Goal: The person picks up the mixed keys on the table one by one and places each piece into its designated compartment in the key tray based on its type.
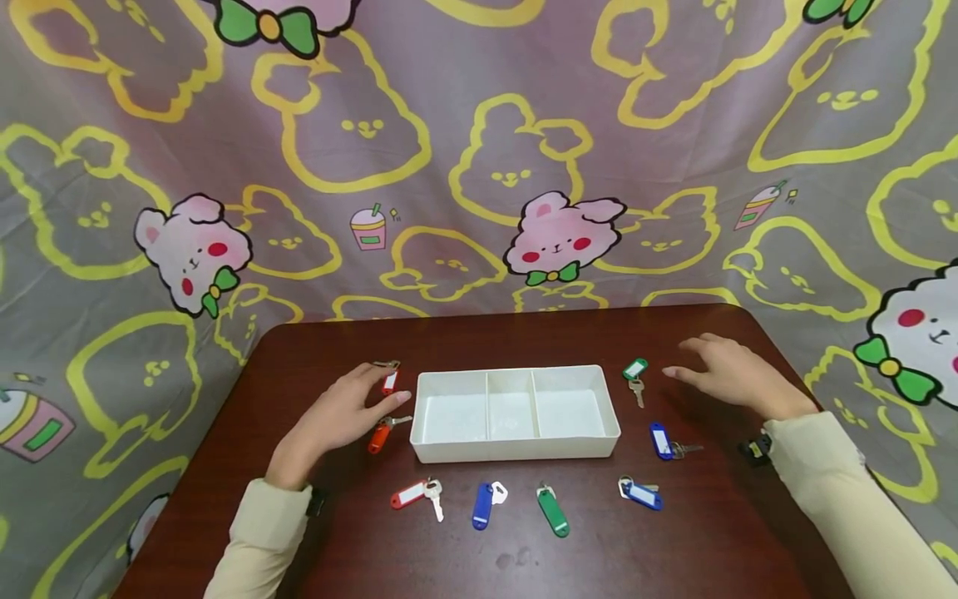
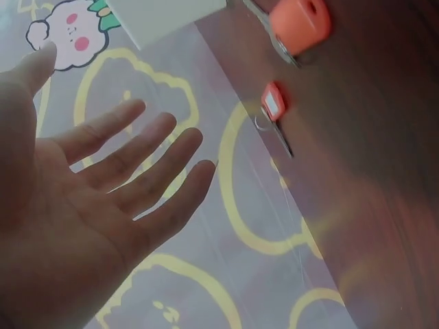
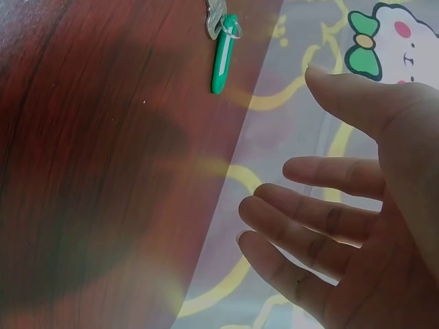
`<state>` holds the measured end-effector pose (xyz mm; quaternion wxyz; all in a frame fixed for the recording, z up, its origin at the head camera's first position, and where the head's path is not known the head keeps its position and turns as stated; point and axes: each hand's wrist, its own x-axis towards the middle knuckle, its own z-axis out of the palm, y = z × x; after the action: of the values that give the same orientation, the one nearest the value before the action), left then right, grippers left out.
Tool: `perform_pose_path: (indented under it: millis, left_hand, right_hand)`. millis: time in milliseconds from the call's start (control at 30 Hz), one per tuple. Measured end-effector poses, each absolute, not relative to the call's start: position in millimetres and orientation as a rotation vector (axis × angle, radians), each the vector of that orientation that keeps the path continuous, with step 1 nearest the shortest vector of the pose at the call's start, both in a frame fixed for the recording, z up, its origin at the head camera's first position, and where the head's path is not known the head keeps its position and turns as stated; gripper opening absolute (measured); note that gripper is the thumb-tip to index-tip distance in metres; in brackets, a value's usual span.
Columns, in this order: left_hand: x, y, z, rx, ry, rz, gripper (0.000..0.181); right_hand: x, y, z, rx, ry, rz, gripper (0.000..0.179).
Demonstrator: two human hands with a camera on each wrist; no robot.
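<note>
My left hand (image 1: 340, 413) hovers left of the white three-compartment tray (image 1: 516, 450), fingers spread and holding nothing. Near it lie two keys with red tags, the farther red tag (image 1: 390, 382) partly behind the fingers and the nearer red tag (image 1: 379, 437) below the thumb. Both also show in the left wrist view, the far red tag (image 2: 273, 101) and the near red tag (image 2: 300, 26). On the right, my right hand (image 1: 737, 378) is held above the table with relaxed fingers and nothing in them. Closest to it is a key with a green tag (image 1: 635, 369).
In front of the tray lie keys with a red tag (image 1: 408, 495), a blue tag (image 1: 482, 507), a green tag (image 1: 553, 512) and another blue tag (image 1: 643, 495). One more blue tag (image 1: 661, 441) with its key sits right of the tray. A patterned curtain (image 1: 449, 200) hangs behind the table.
</note>
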<state>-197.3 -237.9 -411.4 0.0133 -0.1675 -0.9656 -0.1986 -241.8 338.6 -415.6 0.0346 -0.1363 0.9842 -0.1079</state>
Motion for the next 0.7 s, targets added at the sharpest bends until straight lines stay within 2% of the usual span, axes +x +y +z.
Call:
perform_pose_path:
  millis: [300, 700]
  left_hand:
    - [-194, -224, -416, -0.543, -3.034, -0.643, 0.079]
    - [-188, -214, -427, -0.563, -3.106, -0.739, 0.105]
  right_hand:
    - [-240, 332, -417, -0.459, 3.018, -0.362, 0.073]
    - [-241, 330, -421, -0.544, 3.018, -0.403, 0.068]
